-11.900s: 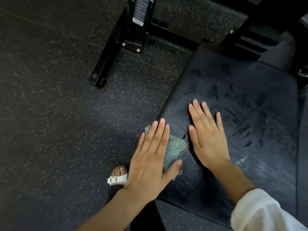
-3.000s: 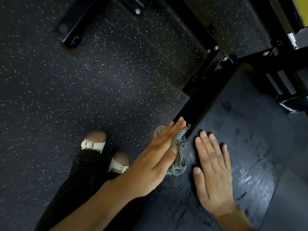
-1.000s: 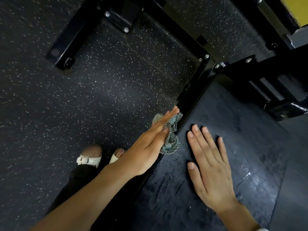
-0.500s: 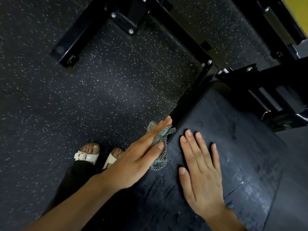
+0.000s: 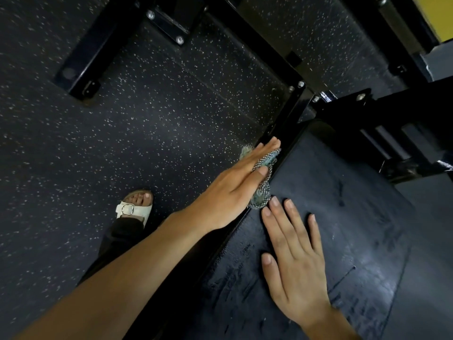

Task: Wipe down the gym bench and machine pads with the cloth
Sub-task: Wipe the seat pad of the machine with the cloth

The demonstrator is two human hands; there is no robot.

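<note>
Left hand [image 5: 234, 190], fingers straight, pressing green checked cloth [image 5: 261, 198] flat against left side edge of black bench pad [image 5: 343, 204], likely wiping that edge. Right hand [image 5: 296, 261] spread flat on pad top, apparently bracing.

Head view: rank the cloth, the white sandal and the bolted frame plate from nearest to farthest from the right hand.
1. Cloth, just beyond the fingertips of the right hand, at the bench pad's left edge.
2. White sandal, on the floor, left.
3. Bolted frame plate, far ahead, upper left.
</note>
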